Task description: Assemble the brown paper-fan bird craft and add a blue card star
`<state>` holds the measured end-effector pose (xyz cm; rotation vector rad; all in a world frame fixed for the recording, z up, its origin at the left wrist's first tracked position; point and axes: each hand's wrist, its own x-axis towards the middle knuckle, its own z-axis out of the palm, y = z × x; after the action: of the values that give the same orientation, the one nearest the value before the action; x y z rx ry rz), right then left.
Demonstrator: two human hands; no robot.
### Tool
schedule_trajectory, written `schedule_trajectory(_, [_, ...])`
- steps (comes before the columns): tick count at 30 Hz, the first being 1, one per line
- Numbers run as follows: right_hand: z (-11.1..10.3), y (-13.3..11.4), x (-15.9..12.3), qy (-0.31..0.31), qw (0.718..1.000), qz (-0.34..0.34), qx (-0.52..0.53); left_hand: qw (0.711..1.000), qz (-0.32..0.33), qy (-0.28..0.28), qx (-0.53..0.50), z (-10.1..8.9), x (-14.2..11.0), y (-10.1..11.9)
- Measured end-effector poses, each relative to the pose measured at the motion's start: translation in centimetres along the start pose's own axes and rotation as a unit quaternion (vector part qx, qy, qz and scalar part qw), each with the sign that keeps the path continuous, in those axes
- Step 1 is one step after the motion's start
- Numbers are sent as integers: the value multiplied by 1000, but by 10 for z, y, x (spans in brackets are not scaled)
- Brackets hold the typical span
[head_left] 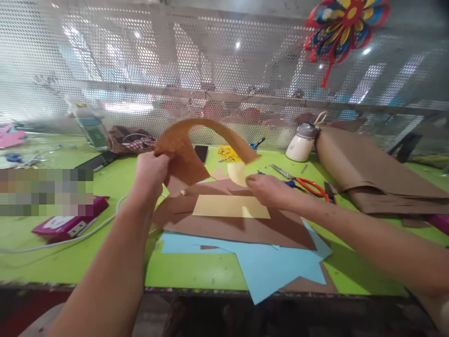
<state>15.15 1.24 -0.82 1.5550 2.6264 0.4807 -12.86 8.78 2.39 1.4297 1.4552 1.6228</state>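
My left hand (153,171) is closed on one end of a brown curved paper piece (180,154). The piece arches up and over to the right, its far end hanging free. Pinched in the fingers of my right hand (263,187) is a small cream paper piece (236,173). Below the hands a cream paper strip (224,206) lies flat on a brown paper sheet (273,230). Light blue paper cut-outs (259,271) stick out from under that sheet, towards the table's front edge.
Orange-handled scissors (310,187) and pliers (329,193) lie to the right, near a white flask (300,142) and folded brown paper (372,164). A magenta power strip (72,222) with a white cable is on the left. Yellow shreds (228,153) and a phone (201,154) lie behind.
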Motion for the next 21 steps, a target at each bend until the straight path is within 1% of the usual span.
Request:
schedule_trajectory(1, [0,-11,0,-3,1000,-24,-2,997,-25,20,-71,-1,2,-2])
schedule_trajectory(2, [0,-19,-1,-8,999,-43,-3,992,-43,29,-114,-2,4,-4])
schedule_trajectory(3, [0,-26,-1,-13,998,-62,-4,990,-55,29,-130,-3,5,-6])
schedule_trajectory(6, [-3,-37,-5,-37,993,-110,0,990,-82,23,-112,-2,4,-9])
schedule_trajectory(7, [-6,-39,-7,-47,992,-120,6,993,-77,24,-90,-1,2,-9])
schedule_trajectory(8, [-8,-40,-9,-59,990,-127,15,997,-56,23,-47,0,1,-9])
schedule_trajectory(9, [-11,-41,-11,-71,989,-130,26,999,-24,20,15,2,-1,-7])
schedule_trajectory(10, [-14,-41,-11,-83,987,-131,38,996,14,12,91,3,-3,-6])
schedule_trajectory(12, [-20,-41,-11,-100,984,-134,58,966,86,-13,242,5,-8,-1])
schedule_trajectory(14, [-26,-40,-6,-115,982,-135,65,934,122,-33,333,7,-12,4])
schedule_trajectory(16, [-30,-41,0,-135,981,-131,55,912,144,-46,382,9,-15,8])
schedule_trajectory(18, [-31,-44,5,-154,979,-125,38,897,162,-54,409,9,-18,10])
schedule_trajectory(20, [-29,-49,8,-157,980,-124,18,886,174,-63,425,9,-19,10])
schedule_trajectory(21, [-26,-52,8,-147,982,-117,11,882,178,-65,431,9,-20,11])
